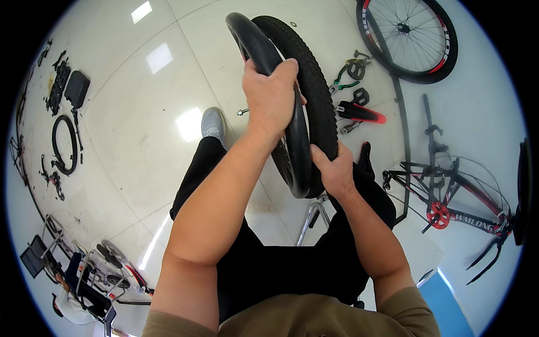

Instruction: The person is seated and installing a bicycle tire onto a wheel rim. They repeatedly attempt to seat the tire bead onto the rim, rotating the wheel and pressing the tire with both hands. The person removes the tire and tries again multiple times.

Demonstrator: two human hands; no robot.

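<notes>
- The white tiled floor (140,135) is seen spread with bicycle parts; the person is seated, black trouser legs and one grey shoe (213,123) pointing toward the far side.
- To the far right a spoked wheel (407,36) with a black tyre and red rim marks is lying flat, and to the right a stripped bicycle frame (449,196) with a red chainring is laid on the floor.
- The knobbly black tyre (314,95) is held upright over the knees, at the middle of the scene, off any rim.
- A smooth black inner tube (252,39) is seen lying along the tyre's left side; judged from this, tube and tyre are only partly brought together, and the fitting to a wheel is judged still left.
- The left hand (272,92) is closed over the top, its fingers wrapped round tube and tyre together.
- The right hand (337,171) is clamped on the lower edge, thumb pressed against the tyre.
- Small pedals (359,96), pliers (342,78) and a red-and-black mudguard (359,112) are scattered just beyond.
</notes>
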